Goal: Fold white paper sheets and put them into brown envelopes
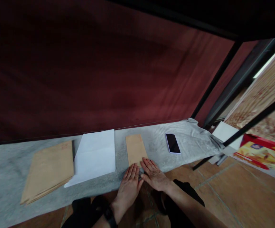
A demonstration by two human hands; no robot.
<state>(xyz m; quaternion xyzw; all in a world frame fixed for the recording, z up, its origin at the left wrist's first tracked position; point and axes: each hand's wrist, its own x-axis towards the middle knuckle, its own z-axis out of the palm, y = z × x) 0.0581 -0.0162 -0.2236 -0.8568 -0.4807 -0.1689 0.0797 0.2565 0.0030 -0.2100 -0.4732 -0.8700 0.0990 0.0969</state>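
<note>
A brown paper envelope (pixel 136 148) lies flat on the grey cloth, its near end under my fingertips. My left hand (pixel 130 182) rests with straight fingers on the envelope's near left corner. Beside it my right hand (pixel 154 174) lies flat, fingers stretched over the near right corner. Both hands are open, and the two thumbs almost meet. Left of the envelope is a stack of white paper sheets (pixel 96 156). Farther left sits a pile of larger brown envelopes (pixel 50 166).
A phone (pixel 173 143) with a dark screen lies right of the envelope on the grey cloth (pixel 189 139). A dark red panel (pixel 118 72) rises behind. Black frame posts (pixel 216 79) and a red and yellow box (pixel 264 155) stand at the right, above a tiled floor (pixel 225 186).
</note>
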